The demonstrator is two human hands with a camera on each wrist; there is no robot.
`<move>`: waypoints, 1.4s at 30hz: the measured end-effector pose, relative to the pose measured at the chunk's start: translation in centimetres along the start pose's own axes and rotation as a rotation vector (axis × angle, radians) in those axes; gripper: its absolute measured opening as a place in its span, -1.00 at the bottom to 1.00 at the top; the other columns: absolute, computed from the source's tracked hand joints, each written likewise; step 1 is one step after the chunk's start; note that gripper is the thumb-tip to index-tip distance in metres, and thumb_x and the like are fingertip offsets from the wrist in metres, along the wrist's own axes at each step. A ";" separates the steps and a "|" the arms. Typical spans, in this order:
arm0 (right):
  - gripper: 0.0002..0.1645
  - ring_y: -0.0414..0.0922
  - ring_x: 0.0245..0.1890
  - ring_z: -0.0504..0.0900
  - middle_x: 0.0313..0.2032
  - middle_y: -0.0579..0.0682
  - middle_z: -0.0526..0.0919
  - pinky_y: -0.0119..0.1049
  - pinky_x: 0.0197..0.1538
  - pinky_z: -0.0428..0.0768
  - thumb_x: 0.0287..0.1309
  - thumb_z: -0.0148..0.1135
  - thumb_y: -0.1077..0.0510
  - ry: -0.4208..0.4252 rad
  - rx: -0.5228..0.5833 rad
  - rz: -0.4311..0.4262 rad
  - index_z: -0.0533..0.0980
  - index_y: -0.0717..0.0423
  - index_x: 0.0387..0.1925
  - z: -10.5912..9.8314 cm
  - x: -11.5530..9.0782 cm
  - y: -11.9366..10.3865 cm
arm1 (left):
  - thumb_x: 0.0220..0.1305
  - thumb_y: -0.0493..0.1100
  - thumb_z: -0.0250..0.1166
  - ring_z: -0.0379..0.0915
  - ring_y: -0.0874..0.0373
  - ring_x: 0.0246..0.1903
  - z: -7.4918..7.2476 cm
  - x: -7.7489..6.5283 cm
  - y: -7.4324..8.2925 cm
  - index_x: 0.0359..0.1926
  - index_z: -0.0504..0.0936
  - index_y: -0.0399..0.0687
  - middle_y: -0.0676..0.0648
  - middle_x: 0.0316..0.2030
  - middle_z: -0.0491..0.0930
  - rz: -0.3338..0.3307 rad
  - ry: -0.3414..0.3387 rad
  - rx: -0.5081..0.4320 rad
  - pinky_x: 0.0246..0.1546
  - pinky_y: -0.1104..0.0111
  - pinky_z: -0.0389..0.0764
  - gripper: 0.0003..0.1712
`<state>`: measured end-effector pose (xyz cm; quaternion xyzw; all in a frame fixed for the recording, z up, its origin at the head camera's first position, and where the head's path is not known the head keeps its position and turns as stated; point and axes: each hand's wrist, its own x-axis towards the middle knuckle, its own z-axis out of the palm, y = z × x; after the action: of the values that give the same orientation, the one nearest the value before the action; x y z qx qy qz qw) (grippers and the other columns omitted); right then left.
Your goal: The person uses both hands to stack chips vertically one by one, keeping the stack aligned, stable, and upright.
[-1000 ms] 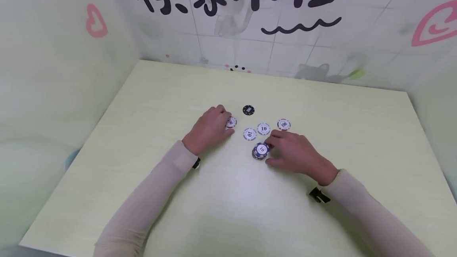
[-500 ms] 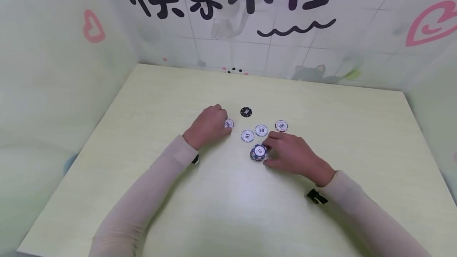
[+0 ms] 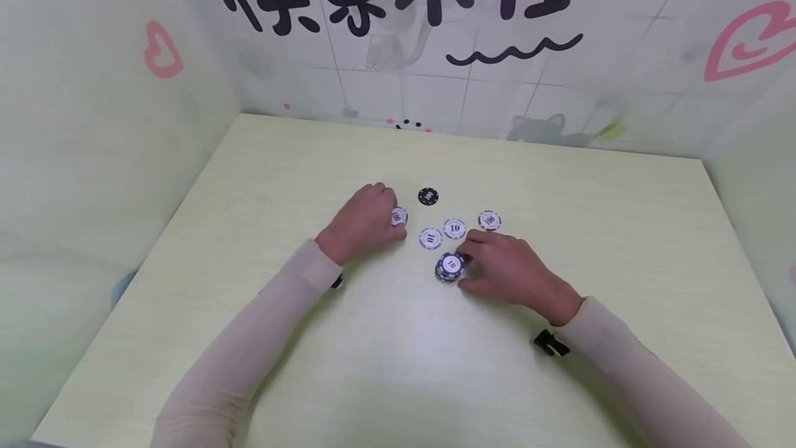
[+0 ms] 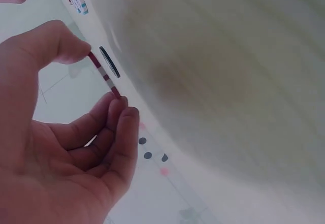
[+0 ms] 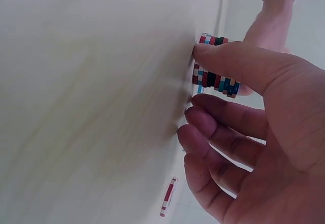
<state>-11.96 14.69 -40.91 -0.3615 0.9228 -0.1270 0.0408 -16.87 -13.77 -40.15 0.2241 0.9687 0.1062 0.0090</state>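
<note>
A poker-chip stack, its top chip blue-edged and marked 10, stands on the pale table; clock positions are read from it in the head view. At 3 o'clock, the right hand curves beside the stack, thumb and fingers loosely bent and well apart; whether they touch it I cannot tell. Between 10 and 11, the left hand pinches a red-and-white 100 chip on edge-grip, thumb against fingertips. Two white-faced 10 chips lie flat at 11 and 12. A black 100 chip lies farther out, just past 11, and a red-edged 100 chip between 1 and 2. Beyond, at 12, a pale wall carries large black Chinese characters.
</note>
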 end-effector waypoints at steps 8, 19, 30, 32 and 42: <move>-0.53 -0.11 -0.21 0.63 -0.05 -0.05 0.73 -0.15 -0.22 0.68 0.17 0.69 0.03 0.010 0.040 0.000 0.80 0.13 0.06 0.2 0.0 0.3 | 0.28 -0.04 0.38 0.56 -0.07 -0.18 -0.2 -0.7 1.2 -0.08 0.72 -0.38 -0.21 -0.17 0.67 0.113 0.025 -0.044 -0.03 0.13 0.63 -0.57; -0.55 -0.19 -0.31 0.55 -0.15 -0.09 0.73 -0.29 -0.29 0.56 0.11 0.75 0.03 0.064 0.084 -0.018 0.82 0.13 0.00 0.4 0.2 0.5 | 0.23 -0.08 0.44 0.49 0.02 -0.24 0.2 -2.3 3.3 -0.12 0.71 -0.31 -0.13 -0.22 0.62 0.267 0.134 -0.077 -0.15 0.23 0.59 -0.63; -0.58 -0.19 -0.33 0.54 -0.15 -0.07 0.76 -0.30 -0.30 0.54 0.12 0.74 0.09 0.076 0.115 -0.029 0.82 0.15 -0.01 0.6 0.3 0.7 | 0.20 -0.10 0.49 0.50 0.05 -0.20 1.2 -3.2 4.2 -0.08 0.72 -0.30 -0.11 -0.19 0.64 0.344 0.154 -0.108 -0.14 0.29 0.59 -0.62; -0.58 -0.20 -0.33 0.54 -0.15 -0.08 0.76 -0.30 -0.30 0.54 0.12 0.73 0.09 0.076 0.112 -0.029 0.82 0.15 -0.01 0.6 0.3 0.7 | 0.21 -0.10 0.48 0.50 0.06 -0.20 1.4 -3.2 4.3 -0.07 0.72 -0.30 -0.11 -0.19 0.64 0.346 0.153 -0.107 -0.15 0.30 0.59 -0.62; -0.57 -0.19 -0.33 0.53 -0.13 -0.06 0.77 -0.28 -0.30 0.54 0.10 0.75 0.09 0.085 0.104 -0.030 0.82 0.14 -0.01 0.8 0.2 0.6 | 0.21 -0.09 0.49 0.48 0.05 -0.19 1.8 -3.1 5.3 -0.07 0.71 -0.29 -0.10 -0.18 0.63 0.363 0.140 -0.134 -0.13 0.30 0.57 -0.62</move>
<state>-12.41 14.83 -41.81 -0.3670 0.9102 -0.1909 0.0184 -11.66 -10.14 -40.89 0.3862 0.9014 0.1854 -0.0629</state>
